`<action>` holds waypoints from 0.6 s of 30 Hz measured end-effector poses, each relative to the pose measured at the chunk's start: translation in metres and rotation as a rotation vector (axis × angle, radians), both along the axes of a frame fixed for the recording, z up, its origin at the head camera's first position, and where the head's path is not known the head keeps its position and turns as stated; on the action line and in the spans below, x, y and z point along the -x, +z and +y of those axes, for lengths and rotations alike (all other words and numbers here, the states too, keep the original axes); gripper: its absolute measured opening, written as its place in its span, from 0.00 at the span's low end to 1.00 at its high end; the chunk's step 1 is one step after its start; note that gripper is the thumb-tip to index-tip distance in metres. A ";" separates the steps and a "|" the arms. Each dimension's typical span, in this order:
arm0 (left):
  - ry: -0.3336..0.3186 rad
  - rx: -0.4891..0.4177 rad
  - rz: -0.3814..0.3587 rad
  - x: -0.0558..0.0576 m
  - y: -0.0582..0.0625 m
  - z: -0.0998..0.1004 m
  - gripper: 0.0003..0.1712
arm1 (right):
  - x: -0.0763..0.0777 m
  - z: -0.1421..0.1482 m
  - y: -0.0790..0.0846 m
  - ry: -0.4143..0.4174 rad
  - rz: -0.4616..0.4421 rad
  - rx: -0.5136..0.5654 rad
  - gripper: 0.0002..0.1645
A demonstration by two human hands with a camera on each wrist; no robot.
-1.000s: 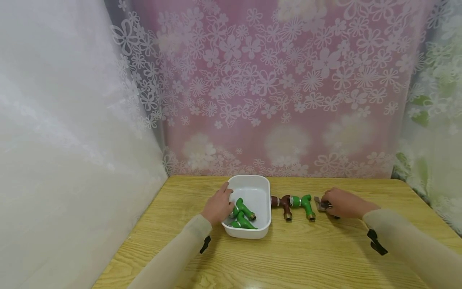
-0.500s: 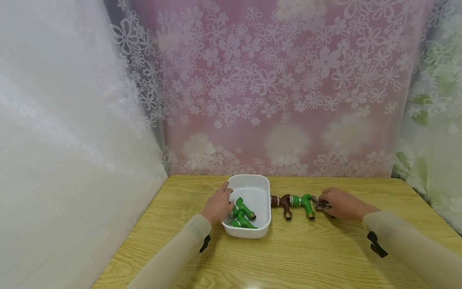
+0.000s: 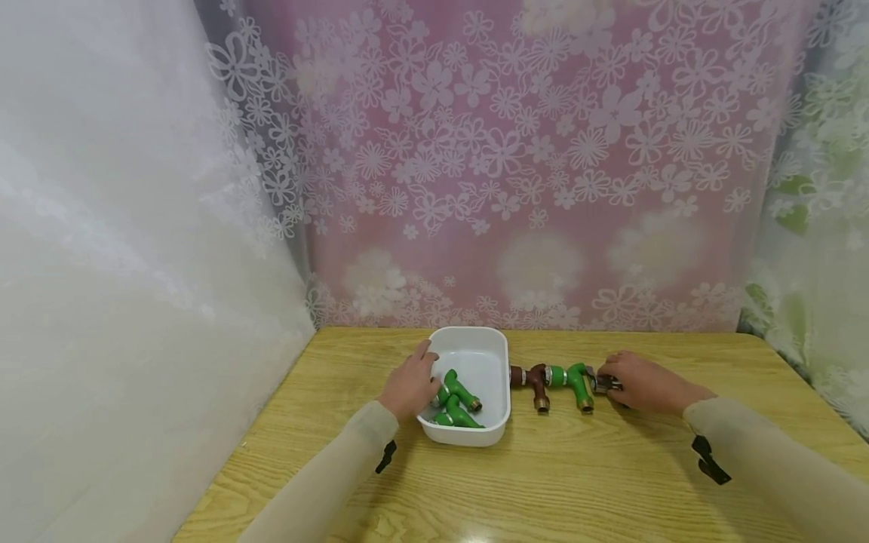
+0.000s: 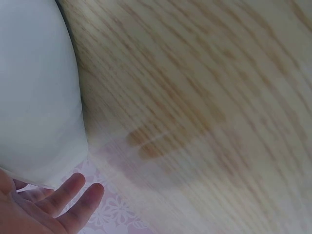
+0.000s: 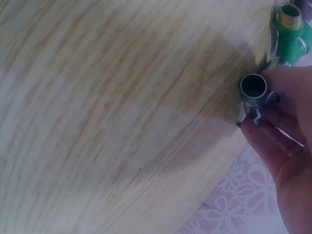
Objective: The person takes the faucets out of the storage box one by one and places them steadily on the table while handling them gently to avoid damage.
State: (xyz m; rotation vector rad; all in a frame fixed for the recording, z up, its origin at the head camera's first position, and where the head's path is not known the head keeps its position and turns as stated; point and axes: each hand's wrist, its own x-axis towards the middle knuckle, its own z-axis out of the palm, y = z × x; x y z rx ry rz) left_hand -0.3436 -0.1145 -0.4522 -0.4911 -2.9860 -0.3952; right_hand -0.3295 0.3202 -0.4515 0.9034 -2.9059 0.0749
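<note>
My left hand [image 3: 409, 385] rests on the left rim of a white plastic basin [image 3: 467, 436]; its fingers [image 4: 83, 204] lie loosely extended in the left wrist view. Inside the basin lie two green taps [image 3: 462, 392] with brass threaded ends. Right of it, a brown tap [image 3: 538, 385] and another green tap [image 3: 577, 385] lie in a row on the table. My right hand [image 3: 641, 382] pinches a silver metal tap [image 5: 254, 92] at the right end of this row, close against the green one. The hand hides part of the metal tap.
The wood-grain table [image 3: 543, 483] reaches back to a pink floral curtain [image 3: 529, 188]. White sheeting [image 3: 136, 264] hangs along the left, and a green-patterned curtain [image 3: 821, 226] hangs on the right.
My right hand has shifted the metal tap slightly left, up to the green tap, then stayed nearly still. The left hand, basin and other taps have not visibly moved.
</note>
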 end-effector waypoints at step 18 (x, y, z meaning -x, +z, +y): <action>-0.012 0.007 0.005 0.001 0.000 -0.002 0.27 | -0.008 -0.009 0.019 0.029 0.035 0.014 0.22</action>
